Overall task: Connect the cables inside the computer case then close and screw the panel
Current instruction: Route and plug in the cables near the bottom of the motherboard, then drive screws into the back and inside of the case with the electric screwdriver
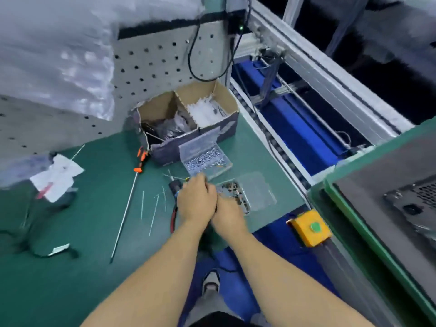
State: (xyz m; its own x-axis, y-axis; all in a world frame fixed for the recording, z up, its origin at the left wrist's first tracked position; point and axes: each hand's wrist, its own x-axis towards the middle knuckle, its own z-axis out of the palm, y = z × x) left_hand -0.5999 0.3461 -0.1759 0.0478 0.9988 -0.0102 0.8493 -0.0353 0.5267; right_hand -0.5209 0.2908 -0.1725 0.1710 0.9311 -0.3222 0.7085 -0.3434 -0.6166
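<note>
My left hand (197, 197) and my right hand (230, 214) are pressed close together over the green mat (94, 232). Both hover at the edge of a clear tray of dark screws (236, 191). My left hand's fingers are curled, and motion blur hides whether they hold anything. The right hand's fingertips are hidden at the tray behind the left hand. A clear box of silver screws (205, 159) stands open just beyond the hands. The grey computer case (401, 197) lies on a green pallet at the right, apart from both hands.
Red-handled cutters (175, 204) lie left of my left hand, with several trimmed cable-tie ends beside them. A long orange-handled screwdriver (132, 197), a divided cardboard box (188, 119) and a yellow button box (311, 228) are nearby. A roller conveyor runs along the mat's right edge.
</note>
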